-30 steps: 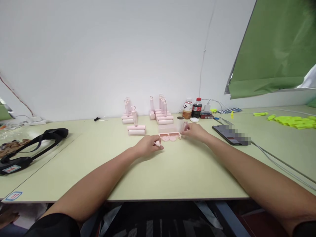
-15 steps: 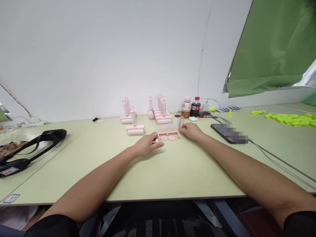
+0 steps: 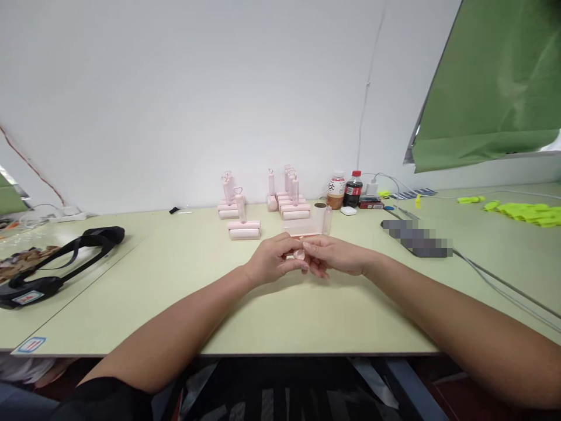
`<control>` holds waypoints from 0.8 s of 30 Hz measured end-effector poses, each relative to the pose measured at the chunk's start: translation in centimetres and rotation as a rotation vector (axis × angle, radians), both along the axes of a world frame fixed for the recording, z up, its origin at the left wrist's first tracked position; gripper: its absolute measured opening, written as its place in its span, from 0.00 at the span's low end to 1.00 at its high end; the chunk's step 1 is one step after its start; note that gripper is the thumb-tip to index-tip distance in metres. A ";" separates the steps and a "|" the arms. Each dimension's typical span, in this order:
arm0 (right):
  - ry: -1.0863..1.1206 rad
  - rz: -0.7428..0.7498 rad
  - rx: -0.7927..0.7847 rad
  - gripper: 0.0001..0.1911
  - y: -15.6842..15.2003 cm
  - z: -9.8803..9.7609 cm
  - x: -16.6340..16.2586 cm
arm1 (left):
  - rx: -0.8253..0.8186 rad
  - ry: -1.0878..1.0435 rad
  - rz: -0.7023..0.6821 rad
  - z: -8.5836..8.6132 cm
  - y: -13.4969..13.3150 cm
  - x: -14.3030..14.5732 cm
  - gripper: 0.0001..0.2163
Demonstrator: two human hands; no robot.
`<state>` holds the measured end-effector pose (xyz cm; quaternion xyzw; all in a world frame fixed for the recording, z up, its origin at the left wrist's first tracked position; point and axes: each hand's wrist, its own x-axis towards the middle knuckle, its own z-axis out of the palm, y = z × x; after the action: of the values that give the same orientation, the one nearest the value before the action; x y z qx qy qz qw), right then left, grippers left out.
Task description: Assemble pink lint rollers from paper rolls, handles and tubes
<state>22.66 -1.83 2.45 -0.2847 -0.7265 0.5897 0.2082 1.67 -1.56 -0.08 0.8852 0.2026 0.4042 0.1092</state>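
Both hands meet over the table. My left hand [image 3: 278,257] pinches a small pale pink round piece [image 3: 299,254] between thumb and fingers. My right hand [image 3: 335,254] closes in from the other side, thumb and fingertips on the same piece. Just behind them lies an open pale pink shell [image 3: 300,225], its lower part hidden by my hands. A clear tube-shaped piece [image 3: 327,221] stands at its right end, beside an upright white cylinder [image 3: 316,217] with a dark top.
Several pink lint rollers [image 3: 244,230] with upright handles stand toward the wall. At the back right are a pill bottle [image 3: 336,190], a cola bottle [image 3: 353,190] and a white case [image 3: 348,210]. A phone [image 3: 416,238] with a cable lies right, black straps [image 3: 65,266] left.
My right hand has left the clear tube and moved left to meet my left hand. My left hand has shifted slightly right with the pink piece. The round discs are now hidden.
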 end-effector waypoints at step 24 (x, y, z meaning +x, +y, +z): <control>0.075 -0.265 -0.008 0.09 0.1 -0.3 -0.9 | -0.025 0.112 0.127 -0.3 -0.1 1.4 0.18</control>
<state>21.80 -1.76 2.18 -0.3568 -0.6720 0.5701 0.3101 3.11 -1.64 -0.35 0.8903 0.2692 0.3578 0.0831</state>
